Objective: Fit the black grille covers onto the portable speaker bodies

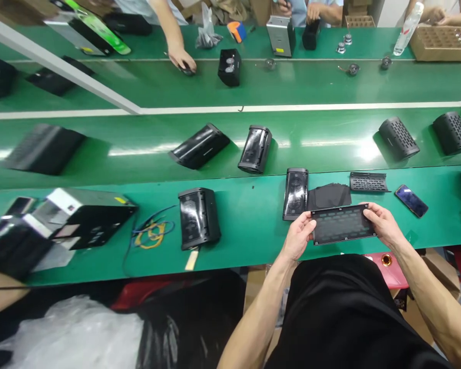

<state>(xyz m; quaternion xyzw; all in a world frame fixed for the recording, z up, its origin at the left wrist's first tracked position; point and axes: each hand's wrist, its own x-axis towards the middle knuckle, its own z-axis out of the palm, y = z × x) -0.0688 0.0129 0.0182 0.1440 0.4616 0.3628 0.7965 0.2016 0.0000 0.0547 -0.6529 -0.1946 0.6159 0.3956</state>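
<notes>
I hold a flat black perforated grille panel [341, 224] between both hands over the near edge of the green bench. My left hand [298, 237] grips its left end, fingers curled round it. My right hand [383, 224] grips its right end the same way. Just beyond the panel lie a stack of black fabric sheets [329, 195], a black speaker shell [295, 193] and another grille [369, 182].
A phone [411, 200] lies to the right. Further speaker shells [198, 217] [255, 148] [398, 137] sit on the bench and green conveyor [330, 128]. A metal box [85, 217] with wires stands at left. Other people's hands [182, 57] work across the belt.
</notes>
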